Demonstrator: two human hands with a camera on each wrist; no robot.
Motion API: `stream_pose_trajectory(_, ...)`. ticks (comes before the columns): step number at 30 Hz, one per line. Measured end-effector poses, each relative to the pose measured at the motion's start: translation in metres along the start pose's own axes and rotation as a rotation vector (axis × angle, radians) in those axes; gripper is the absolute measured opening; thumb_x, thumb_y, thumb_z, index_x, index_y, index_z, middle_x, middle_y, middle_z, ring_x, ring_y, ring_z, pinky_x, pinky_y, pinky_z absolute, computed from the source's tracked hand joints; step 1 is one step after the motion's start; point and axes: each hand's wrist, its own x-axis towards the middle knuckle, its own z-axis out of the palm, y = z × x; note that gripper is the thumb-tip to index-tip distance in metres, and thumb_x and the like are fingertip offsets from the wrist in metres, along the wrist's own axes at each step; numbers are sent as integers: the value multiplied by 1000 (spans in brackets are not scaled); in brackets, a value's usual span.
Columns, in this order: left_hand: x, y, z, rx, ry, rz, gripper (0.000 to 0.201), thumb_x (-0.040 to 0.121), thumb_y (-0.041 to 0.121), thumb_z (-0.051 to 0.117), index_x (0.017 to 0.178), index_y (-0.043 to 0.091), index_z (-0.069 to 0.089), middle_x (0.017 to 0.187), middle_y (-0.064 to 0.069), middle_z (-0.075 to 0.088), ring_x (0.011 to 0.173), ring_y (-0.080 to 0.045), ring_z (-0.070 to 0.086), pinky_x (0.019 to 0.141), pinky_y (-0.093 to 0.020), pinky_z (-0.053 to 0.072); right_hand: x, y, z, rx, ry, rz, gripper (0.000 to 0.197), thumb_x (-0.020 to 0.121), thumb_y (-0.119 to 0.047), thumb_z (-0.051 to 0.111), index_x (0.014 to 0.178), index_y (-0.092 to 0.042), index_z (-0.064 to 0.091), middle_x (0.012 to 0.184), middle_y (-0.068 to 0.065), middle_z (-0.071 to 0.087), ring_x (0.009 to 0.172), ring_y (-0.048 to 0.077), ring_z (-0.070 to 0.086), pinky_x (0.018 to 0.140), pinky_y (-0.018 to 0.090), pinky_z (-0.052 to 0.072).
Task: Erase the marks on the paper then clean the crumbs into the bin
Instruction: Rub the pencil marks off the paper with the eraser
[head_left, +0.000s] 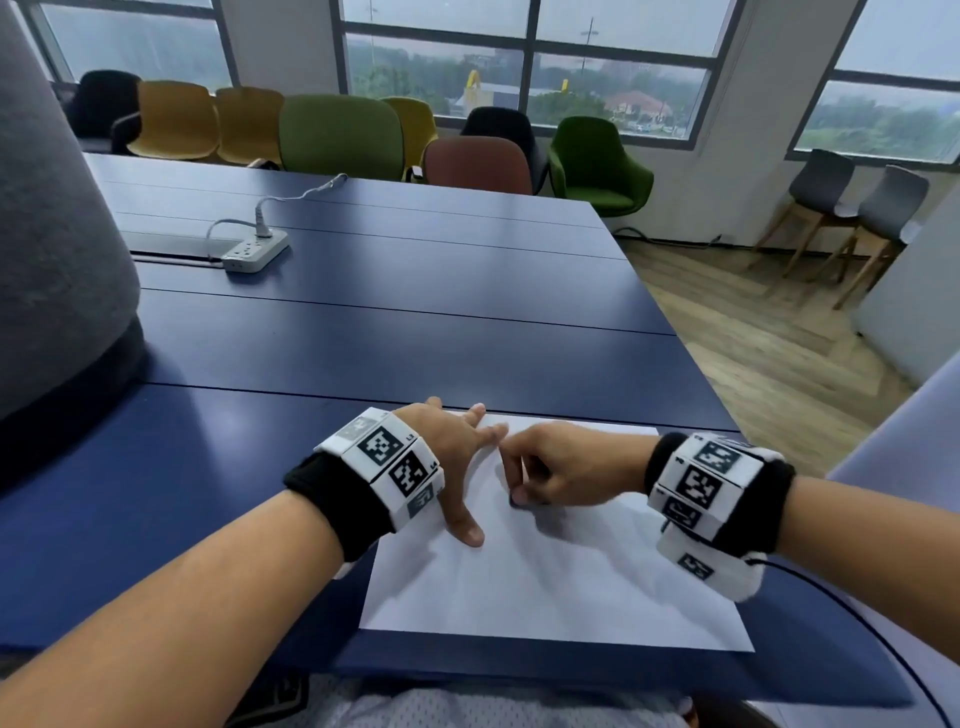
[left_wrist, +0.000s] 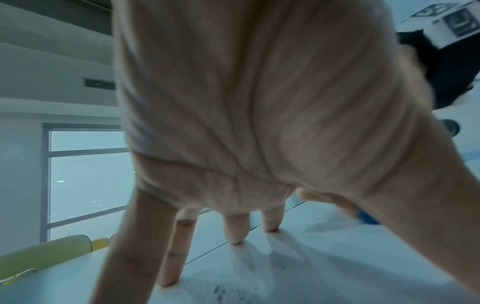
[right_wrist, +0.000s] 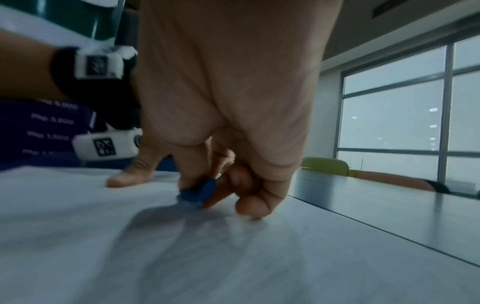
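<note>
A white sheet of paper lies on the blue table near its front edge. My left hand presses on the paper's left part with straight, spread fingers. My right hand pinches a small blue eraser and holds its tip down on the paper, just right of my left thumb. In the head view only a dark bit of the eraser shows under the fingers. Grey specks lie on the paper by my left fingertips. No bin shows in any view.
A white power strip with its cable lies far back on the left of the table. A grey padded partition rises at the left. Chairs line the table's far side. A cable runs from my right wrist.
</note>
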Motion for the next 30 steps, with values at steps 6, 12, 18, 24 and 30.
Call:
stream_pose_trajectory(6,0,0,-1,8,-4,2,127,60,68,80,154,44,-2,164,12,-3,147,-40,10,110,-48,33,-5,0,7,23,88,7,14,87,-20,65,83,-20,52,65,-13,47,59,3,46,55,16,35)
stream_pose_trajectory(12,0,0,1,7,6,-2,126,59,70,79,152,47,-3,164,12,-1,147,-39,13,109,-47,33,3,-2,-1,-28,99,44,13,87,-22,65,84,-20,53,66,-14,47,64,8,48,61,22,35)
stream_pose_trajectory(18,3,0,0,5,-10,-8,128,59,70,79,153,44,-4,164,13,-4,148,-40,8,110,-48,31,-9,0,7,73,5,-13,16,86,-20,66,78,-23,53,61,-10,46,55,4,46,53,14,35)
stream_pose_trajectory(24,4,-1,1,-1,-21,-18,129,59,70,79,153,44,-6,163,13,-5,148,-40,7,112,-50,28,-7,-3,3,61,125,8,31,86,-14,65,69,-33,47,58,-16,54,54,2,49,52,12,33)
stream_pose_trajectory(30,2,0,-3,-11,-54,-37,130,60,69,79,153,44,-8,162,15,-10,148,-40,-1,114,-53,23,-24,-9,8,64,-110,-52,9,86,-22,67,81,-21,59,64,-8,52,56,5,47,56,15,38)
